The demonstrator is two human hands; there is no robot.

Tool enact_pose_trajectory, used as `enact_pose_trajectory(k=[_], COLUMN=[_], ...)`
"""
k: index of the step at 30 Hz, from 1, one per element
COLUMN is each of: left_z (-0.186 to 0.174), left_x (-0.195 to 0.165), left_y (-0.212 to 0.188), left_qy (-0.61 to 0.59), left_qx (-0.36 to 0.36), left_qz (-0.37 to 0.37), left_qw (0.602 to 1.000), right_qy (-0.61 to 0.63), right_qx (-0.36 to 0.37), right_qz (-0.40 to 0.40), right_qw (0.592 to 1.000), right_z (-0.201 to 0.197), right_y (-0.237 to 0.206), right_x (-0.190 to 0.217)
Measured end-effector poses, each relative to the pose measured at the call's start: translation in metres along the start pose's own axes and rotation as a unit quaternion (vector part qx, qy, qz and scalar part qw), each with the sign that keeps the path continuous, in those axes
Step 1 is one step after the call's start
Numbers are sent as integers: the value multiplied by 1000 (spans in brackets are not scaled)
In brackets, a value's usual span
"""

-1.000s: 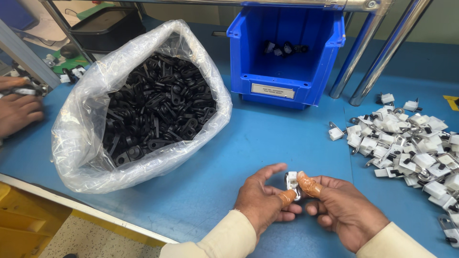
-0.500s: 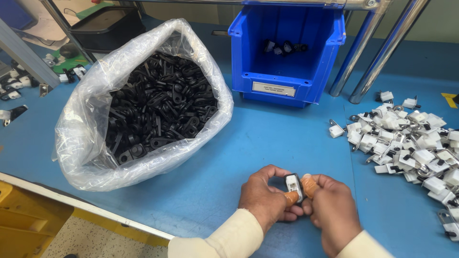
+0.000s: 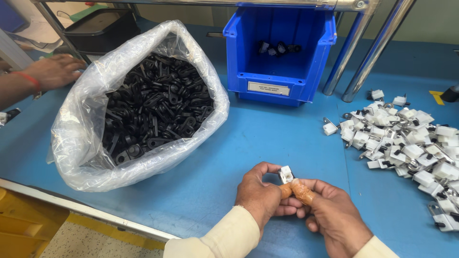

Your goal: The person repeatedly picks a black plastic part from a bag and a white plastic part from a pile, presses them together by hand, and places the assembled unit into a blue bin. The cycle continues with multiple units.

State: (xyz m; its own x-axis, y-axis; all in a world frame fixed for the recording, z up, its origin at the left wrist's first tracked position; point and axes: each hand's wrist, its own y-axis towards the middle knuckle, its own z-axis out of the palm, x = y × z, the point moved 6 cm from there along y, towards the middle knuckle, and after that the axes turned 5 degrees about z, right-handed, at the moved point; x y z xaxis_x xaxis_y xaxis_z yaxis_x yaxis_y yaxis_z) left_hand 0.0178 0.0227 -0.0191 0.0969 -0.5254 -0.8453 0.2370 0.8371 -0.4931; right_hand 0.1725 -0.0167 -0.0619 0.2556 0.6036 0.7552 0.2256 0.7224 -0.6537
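On the blue counter [image 3: 267,138] before you, a clear plastic bag [image 3: 86,143] of small black plastic parts [image 3: 153,110] fills the left of the frame. At upper centre stands a blue bin [image 3: 282,76] holding a few dark pieces. Two metal poles [image 3: 363,52] lean at upper right. A co-worker's hand [image 3: 52,71] reaches in at upper left, beside a black tray [image 3: 100,28].

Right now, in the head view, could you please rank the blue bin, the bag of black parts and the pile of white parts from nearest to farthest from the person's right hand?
1. Pile of white parts, to the right of the right hand.
2. Bag of black parts, up-left.
3. Blue bin, at the back.
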Motion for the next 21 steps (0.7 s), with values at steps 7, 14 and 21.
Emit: enact_pose_trajectory(k=[7, 14, 21], left_z=[6, 1, 6], left_x=[-5, -4, -1], left_y=[-7, -10, -7], left_qy=[39, -12, 47], left_qx=[-63, -74, -80], left_qz=[30, 18, 36], left_qw=[997, 997, 995], right_qy=[71, 62, 64], right_qx=[-96, -60, -107], right_qz=[-12, 8, -51], right_qw=[993, 996, 991], right_z=[8, 10, 8], right_y=[-4, -20, -4], right_x=[0, 4, 0])
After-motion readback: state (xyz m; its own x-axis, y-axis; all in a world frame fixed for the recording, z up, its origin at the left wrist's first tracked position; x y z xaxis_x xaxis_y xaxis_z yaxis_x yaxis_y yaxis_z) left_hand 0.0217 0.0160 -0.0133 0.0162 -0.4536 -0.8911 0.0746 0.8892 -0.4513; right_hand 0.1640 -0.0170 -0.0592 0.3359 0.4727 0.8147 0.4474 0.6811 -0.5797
